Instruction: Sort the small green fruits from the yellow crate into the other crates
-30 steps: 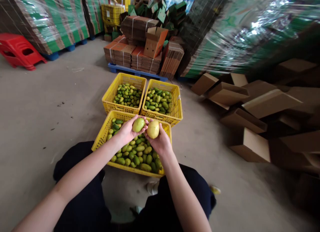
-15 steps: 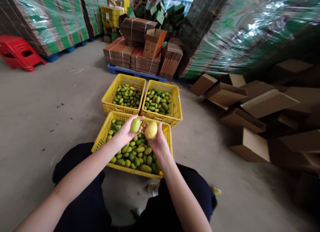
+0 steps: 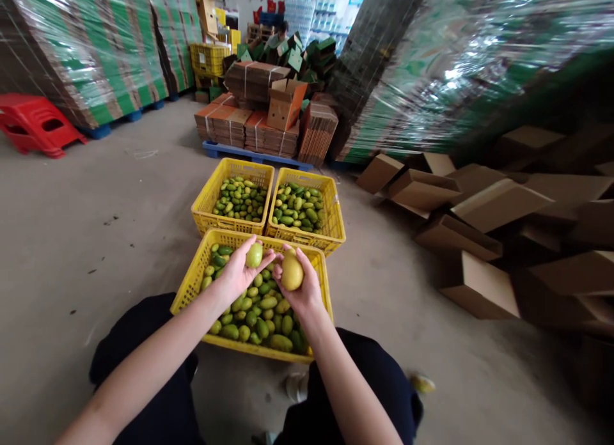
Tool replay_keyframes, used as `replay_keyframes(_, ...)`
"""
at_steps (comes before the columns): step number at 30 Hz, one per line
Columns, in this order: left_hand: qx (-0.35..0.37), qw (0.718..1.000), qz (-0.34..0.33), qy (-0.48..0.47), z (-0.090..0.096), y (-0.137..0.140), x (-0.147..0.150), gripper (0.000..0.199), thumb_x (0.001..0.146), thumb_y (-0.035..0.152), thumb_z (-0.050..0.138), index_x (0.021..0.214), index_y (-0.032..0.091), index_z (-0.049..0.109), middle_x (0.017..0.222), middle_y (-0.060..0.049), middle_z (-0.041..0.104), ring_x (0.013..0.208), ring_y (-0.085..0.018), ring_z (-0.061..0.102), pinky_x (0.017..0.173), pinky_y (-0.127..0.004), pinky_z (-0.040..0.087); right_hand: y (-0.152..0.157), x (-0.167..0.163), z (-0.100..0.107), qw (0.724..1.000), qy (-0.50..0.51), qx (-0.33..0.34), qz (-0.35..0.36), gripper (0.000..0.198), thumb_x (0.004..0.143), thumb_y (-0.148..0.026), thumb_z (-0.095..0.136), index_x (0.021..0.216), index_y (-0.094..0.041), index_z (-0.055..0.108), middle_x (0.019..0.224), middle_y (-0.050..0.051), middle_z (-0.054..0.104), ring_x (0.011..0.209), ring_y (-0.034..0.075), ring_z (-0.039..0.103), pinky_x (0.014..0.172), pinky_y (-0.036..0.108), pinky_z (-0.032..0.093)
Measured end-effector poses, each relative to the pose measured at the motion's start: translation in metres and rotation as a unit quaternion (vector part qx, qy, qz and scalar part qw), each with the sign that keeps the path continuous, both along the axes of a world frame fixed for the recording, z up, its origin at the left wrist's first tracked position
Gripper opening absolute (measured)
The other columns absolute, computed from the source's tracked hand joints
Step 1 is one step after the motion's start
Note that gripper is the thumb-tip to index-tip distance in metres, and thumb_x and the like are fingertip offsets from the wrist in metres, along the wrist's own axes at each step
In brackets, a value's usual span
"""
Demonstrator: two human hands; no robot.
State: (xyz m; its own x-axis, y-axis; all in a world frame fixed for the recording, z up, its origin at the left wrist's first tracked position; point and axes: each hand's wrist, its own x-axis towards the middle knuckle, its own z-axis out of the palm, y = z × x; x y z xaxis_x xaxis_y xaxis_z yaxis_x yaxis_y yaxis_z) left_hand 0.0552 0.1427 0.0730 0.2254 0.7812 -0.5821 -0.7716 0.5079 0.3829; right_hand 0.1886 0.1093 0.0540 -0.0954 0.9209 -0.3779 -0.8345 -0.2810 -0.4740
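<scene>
My left hand (image 3: pixel 244 266) holds a light green oval fruit (image 3: pixel 254 255) between thumb and fingers, some fingers stretched out toward the other hand. My right hand (image 3: pixel 306 290) is wrapped round a larger yellow oval fruit (image 3: pixel 292 270). Both fruits are smooth, and their exact kind I cannot tell. The two hands are close together above the nearest yellow plastic crate (image 3: pixel 192 284). Green and yellowish oval fruits (image 3: pixel 268 302) lie loose inside that crate, partly hidden by my hands and forearms.
Behind stand two more yellow crates, left (image 3: pixel 204 204) and right (image 3: pixel 330 218), holding similar fruit. Flattened cartons (image 3: pixel 230 126) rest on a blue pallet (image 3: pixel 259 156). Open cardboard boxes (image 3: pixel 489 285) are heaped at right. A red stool (image 3: pixel 41 122) is at far left; a person (image 3: pixel 279 36) is in back.
The view has tilted up slightly, so the crates appear lower. The fruits have turned a little in my hands; both hands still hold them.
</scene>
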Motion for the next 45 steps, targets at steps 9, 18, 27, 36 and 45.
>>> replay_keyframes(9,-0.012,0.993,-0.085,-0.079,0.005,-0.002,-0.005,0.034,0.098,0.024,0.033,0.108,0.003,0.058,0.075,-0.012,0.066,0.058,-0.013,0.065,0.055,-0.021,0.060,-0.003,0.006,0.005,0.998,0.039,0.035,0.031,0.020,0.070,-0.015,0.056,0.087,-0.014,0.065,0.083,0.009,0.073,0.076,0.018,0.069,0.071,0.027,0.060)
replay_keyframes(18,-0.005,0.988,-0.156,-0.024,0.003,-0.001,-0.001,0.052,0.101,0.045,0.026,0.078,0.010,0.056,0.062,-0.006,0.056,0.040,-0.007,0.046,0.038,-0.016,0.044,0.004,0.006,-0.003,0.997,0.009,-0.067,0.031,0.026,0.088,-0.038,0.063,0.088,-0.012,0.065,0.071,0.009,0.073,0.059,0.015,0.069,0.059,0.022,0.060)
replay_keyframes(27,0.021,0.986,-0.162,-0.012,0.001,-0.002,-0.001,0.043,0.098,0.036,0.028,0.073,0.013,0.055,0.062,-0.006,0.055,0.044,-0.010,0.045,0.040,-0.020,0.042,0.002,0.005,-0.004,0.994,-0.004,-0.094,0.053,0.045,0.094,-0.049,0.050,0.084,-0.009,0.066,0.062,0.009,0.070,0.052,0.014,0.065,0.054,0.021,0.057)
replay_keyframes(36,0.036,0.984,-0.175,-0.004,0.006,-0.004,-0.002,0.042,0.093,0.030,0.023,0.074,0.013,0.056,0.062,-0.009,0.057,0.046,-0.014,0.049,0.042,-0.023,0.043,0.002,0.006,-0.004,0.993,-0.002,-0.089,0.071,0.040,0.093,-0.046,0.054,0.082,-0.010,0.067,0.064,0.008,0.071,0.051,0.014,0.065,0.053,0.020,0.056)
replay_keyframes(45,0.248,0.942,-0.151,0.168,0.001,-0.007,-0.004,0.034,0.081,0.019,0.068,0.114,0.019,0.058,0.094,-0.005,0.067,0.076,-0.015,0.067,0.075,-0.029,0.057,0.003,0.013,0.000,0.993,-0.099,0.037,0.043,0.017,0.081,-0.030,0.067,0.095,-0.021,0.064,0.080,0.000,0.073,0.064,0.013,0.065,0.059,0.023,0.054)
